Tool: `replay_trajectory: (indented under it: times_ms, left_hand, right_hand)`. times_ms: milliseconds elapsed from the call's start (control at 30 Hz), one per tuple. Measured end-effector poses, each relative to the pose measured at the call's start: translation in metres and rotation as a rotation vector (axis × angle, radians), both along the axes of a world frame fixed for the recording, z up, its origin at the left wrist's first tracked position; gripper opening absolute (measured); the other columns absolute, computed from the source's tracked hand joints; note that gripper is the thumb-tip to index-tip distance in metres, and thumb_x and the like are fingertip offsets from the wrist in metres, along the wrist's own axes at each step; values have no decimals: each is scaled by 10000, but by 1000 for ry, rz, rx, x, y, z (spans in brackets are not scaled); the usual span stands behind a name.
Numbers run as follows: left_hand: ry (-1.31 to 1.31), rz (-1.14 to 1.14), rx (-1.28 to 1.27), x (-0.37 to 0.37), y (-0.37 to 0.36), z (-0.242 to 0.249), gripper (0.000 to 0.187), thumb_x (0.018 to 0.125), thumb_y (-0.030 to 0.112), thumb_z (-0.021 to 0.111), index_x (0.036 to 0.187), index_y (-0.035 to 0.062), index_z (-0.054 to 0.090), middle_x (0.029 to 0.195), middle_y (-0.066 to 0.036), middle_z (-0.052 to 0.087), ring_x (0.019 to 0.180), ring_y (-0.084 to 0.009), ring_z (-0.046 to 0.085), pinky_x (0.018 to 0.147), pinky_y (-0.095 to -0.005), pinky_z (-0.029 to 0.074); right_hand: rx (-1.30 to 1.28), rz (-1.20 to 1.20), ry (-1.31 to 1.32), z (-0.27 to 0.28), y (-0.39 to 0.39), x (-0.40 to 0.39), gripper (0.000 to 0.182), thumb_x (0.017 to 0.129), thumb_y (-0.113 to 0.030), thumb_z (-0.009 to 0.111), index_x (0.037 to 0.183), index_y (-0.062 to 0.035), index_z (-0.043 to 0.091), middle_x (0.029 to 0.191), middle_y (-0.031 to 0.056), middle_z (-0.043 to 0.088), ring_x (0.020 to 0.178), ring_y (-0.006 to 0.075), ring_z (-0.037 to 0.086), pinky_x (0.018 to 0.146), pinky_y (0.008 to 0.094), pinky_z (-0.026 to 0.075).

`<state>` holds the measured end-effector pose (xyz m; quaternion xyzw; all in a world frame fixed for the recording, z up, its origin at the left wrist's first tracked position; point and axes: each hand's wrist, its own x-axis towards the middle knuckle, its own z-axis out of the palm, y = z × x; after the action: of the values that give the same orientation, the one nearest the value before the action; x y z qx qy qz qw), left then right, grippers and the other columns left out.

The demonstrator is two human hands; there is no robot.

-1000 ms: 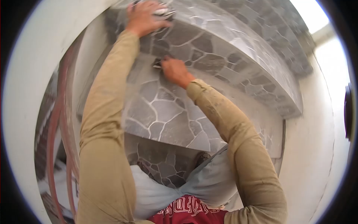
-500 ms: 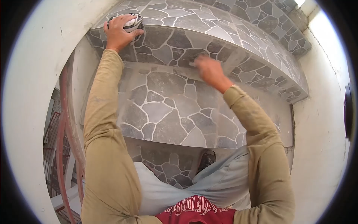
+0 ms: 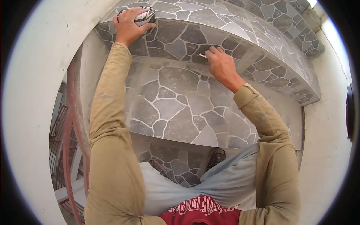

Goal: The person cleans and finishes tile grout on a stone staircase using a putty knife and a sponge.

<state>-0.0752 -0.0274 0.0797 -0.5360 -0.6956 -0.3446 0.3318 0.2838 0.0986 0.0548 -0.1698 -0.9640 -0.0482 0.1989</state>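
Observation:
At the upper left, my left hand (image 3: 128, 29) is closed around a crumpled black-and-white bundle (image 3: 147, 17), like a plastic bag or cloth. It rests at the front edge of the upper stone-patterned step, overlapping the riser (image 3: 168, 34). My right hand (image 3: 224, 68) is in front of the same riser, further right. Its fingers pinch a small, thin tool with a pale tip (image 3: 203, 56), mostly hidden in the hand. The tip points left, close to the grey stones and pale joints.
Below the hands lies a lower tread (image 3: 172, 107) of grey stones with white joints. More steps rise at the upper right. A pale wall (image 3: 318, 123) stands on the right, and a reddish railing (image 3: 71, 123) runs down the left. One dark shoe (image 3: 215, 157) shows beneath the tread.
The whole view has shifted slightly. My right hand, blurred by motion before, now shows sharply at about the same place on the riser. My left hand keeps its hold on the bundle.

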Motion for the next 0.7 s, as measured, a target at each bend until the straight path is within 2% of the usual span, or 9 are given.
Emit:
replay_trajectory:
  times_ms: [100,233,367,433,500,533,567,633,700]
  left_hand:
    - [2,-13,15,0,1,-1,706,651,702,817,1235,316,726,1343,48,658,1314,-237,521,1178,-625,160]
    - [-38,-10,-20,7,-2,6,698,650,688,823,1229,311,730,1344,44,657,1320,-234,517,1178,-626,159]
    - [-57,0,-14,7,-1,7,617,689,626,826,1223,330,735,1355,54,648,1319,-235,514,1183,-592,170]
    - [-37,1,-17,4,4,9,611,742,638,796,1231,275,740,1296,14,684,1289,-249,539,1182,-567,172]
    - [-303,40,-20,-3,9,13,640,798,656,751,1238,191,739,1223,-52,719,1261,-276,565,1178,-558,174]
    - [-378,65,-30,-1,10,20,702,832,689,703,1235,116,731,1165,-107,738,1260,-311,574,1175,-561,174]
    - [-363,59,-29,0,14,28,702,832,689,703,1235,116,731,1165,-107,738,1260,-311,574,1175,-561,174]
    - [-490,129,-97,-2,19,32,747,830,725,674,1250,109,724,1230,-121,717,1308,-327,548,1183,-574,161]
    - [-433,178,-160,6,14,41,760,834,727,667,1269,105,712,1276,-122,695,1335,-332,526,1188,-586,143]
  right_hand:
    - [71,65,-129,-72,11,0,129,845,-91,573,893,-36,679,1029,128,665,1011,347,654,765,499,564]
    - [-65,144,-168,-34,-16,-23,105,845,-96,583,840,-44,674,977,131,666,954,361,663,732,498,554]
    - [-208,233,279,46,-50,-55,107,864,-128,601,850,-47,671,871,159,655,830,404,661,711,504,537]
    - [-215,216,417,57,-51,-68,119,882,-144,609,850,-44,665,840,168,655,795,418,656,707,506,532]
    - [-313,67,734,61,-45,-80,183,951,-200,641,989,-35,710,823,197,664,734,372,654,680,433,518]
    - [-538,32,953,57,-49,-83,193,977,-201,665,946,-15,708,758,141,685,721,286,673,668,413,509]
    - [-534,32,969,49,-53,-75,193,977,-201,665,946,-15,708,758,141,685,721,286,673,668,413,509]
    - [-1237,-145,1444,15,-68,-53,91,959,-121,709,975,-31,712,851,51,724,748,203,679,675,388,525]
    - [-1454,-100,1963,-38,-63,-48,146,908,-48,768,1030,-37,690,973,12,705,762,168,649,674,350,531]
